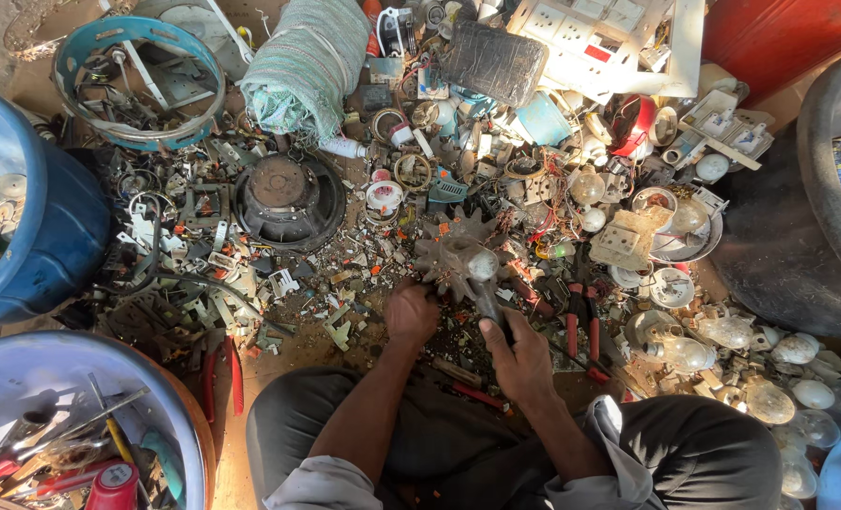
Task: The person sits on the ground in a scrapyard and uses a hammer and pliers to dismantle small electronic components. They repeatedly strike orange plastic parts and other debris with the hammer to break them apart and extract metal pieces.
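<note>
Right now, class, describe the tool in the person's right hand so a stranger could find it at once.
Start at the big round black speaker on the floor and look right to the spiky finned metal piece. Over it is a hammer gripped by the right hand; its rounded shiny head sets it apart from the red-handled pliers alongside.
</note>
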